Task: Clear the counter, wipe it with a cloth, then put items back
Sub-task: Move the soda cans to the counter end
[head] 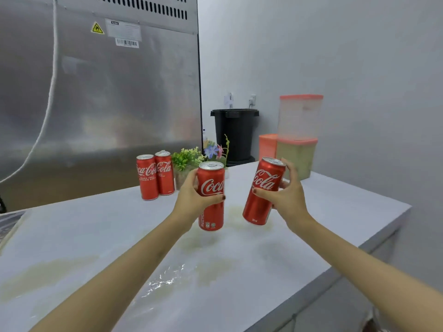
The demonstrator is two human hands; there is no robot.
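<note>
Stained and wet up close, the tabletop looks mid-clearing: in front of the plant, the left hand curls its fingers round an upright cola can, and farther right of that plant the right hand likewise grips a tilted cola can, so both likely need carrying off next.

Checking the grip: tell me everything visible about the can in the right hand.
The can is tall, slim, red metal, with white script lettering, a silver top with a pull tab and white print near its base. It is tilted, top leaning right, apparently lifted off the counter. The right hand grips its middle: thumb across the front, fingers behind.
</note>
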